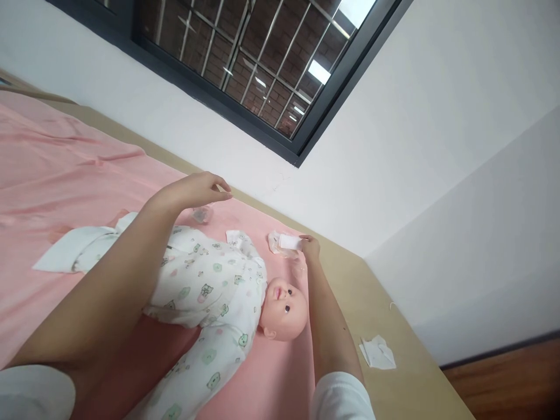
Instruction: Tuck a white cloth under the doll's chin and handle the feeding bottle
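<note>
A baby doll [283,309] lies on its back on a pink sheet [258,373], dressed in a white top [219,274] with green animal prints. My left hand [205,189] hovers over the far side of the doll, fingers loosely bent and apart, with nothing visible in them. Beyond the doll's head, my right hand [310,248] pinches the edge of a small white pad [290,242]. Against that pad sits a crumpled clear plastic wrapper [275,242]. Below my left wrist is a small clear plastic item [202,214], its kind unclear. My left forearm hides part of the doll's lower body.
A folded white tissue [378,353] lies on the bare tan tabletop [345,262] at the right. Behind the table rises a white wall [420,116] with a dark-framed, barred window [245,64]. A brown wooden surface [507,379] shows at the lower right.
</note>
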A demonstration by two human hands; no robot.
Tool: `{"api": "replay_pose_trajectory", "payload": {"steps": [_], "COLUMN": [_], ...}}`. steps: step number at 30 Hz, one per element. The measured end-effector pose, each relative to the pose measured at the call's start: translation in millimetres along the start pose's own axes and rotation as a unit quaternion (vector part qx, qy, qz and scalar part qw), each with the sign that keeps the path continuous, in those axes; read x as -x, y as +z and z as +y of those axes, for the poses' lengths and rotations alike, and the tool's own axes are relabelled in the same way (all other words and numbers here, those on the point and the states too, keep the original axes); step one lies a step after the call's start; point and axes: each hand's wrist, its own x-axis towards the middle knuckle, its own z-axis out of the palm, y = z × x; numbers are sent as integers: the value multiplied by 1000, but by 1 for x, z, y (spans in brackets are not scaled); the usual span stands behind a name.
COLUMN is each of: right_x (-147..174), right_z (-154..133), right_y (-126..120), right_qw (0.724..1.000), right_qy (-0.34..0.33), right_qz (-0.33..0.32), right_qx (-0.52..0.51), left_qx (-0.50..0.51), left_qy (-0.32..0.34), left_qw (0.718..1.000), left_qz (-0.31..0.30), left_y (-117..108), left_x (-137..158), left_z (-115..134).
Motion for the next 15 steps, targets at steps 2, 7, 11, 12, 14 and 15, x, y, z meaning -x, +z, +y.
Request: {"api": "replay_pose_trajectory", "payload": {"steps": [2, 7, 11, 12, 14, 15], "right_x": [1, 12, 29, 33, 41, 45], "right_z": [-3, -6, 7, 12, 26, 34], "right_y": [-5, -15, -35, -40, -48, -50], "right_qw": [1000, 998, 998, 997, 993, 990], "right_qy": [6, 25, 24, 23, 21, 21], "right_qz": [-3, -28, 42, 69, 118, 136], "right_qx": [27, 57, 46, 40, 22, 10], "left_qx": [0, -10, 8, 15, 24, 28], "left_qy": [-6, 2, 28, 30, 30, 28], "left_qw": [1000, 1000, 999, 999, 998, 998], "left_qz": [-1, 23, 33, 35, 44, 50], "left_y": [-1, -11, -20, -22, -24, -24], "left_x": [1, 13, 26, 28, 32, 33], "left_z": [0, 5, 11, 12, 15, 16]}}
